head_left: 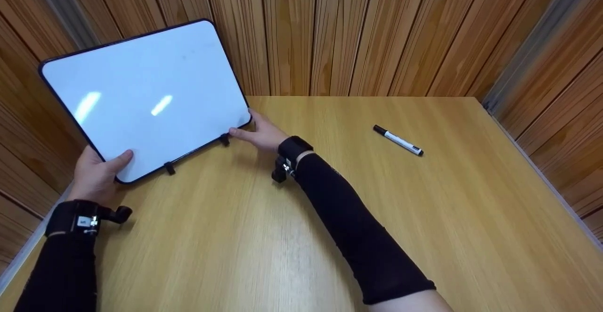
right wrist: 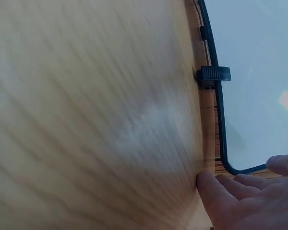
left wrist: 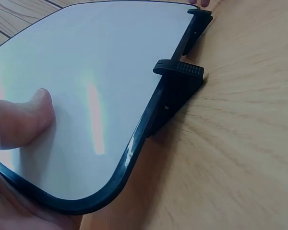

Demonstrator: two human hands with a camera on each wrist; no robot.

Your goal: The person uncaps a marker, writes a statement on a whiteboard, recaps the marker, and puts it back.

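A small whiteboard (head_left: pixel 155 90) with a dark frame leans tilted at the left, its lower edge seated in two black clips (head_left: pixel 169 168). My left hand (head_left: pixel 96 173) grips the lower left corner, thumb across the white face and fingers hidden behind. At the lower right corner, my right hand (head_left: pixel 264 133) holds the frame between thumb and fingers. In the right wrist view the thumb (right wrist: pixel 281 164) lies at the frame's edge while the other fingers reach behind it. The left wrist view shows the near clip (left wrist: pixel 177 91) hooked over the board's rim.
A black-and-white marker (head_left: pixel 398 140) lies on the wooden table (head_left: pixel 292 236) at the right. Wood-plank walls (head_left: pixel 330 34) rise behind the table and on both sides. Each wrist carries a black strap with a camera mount (head_left: pixel 282 168).
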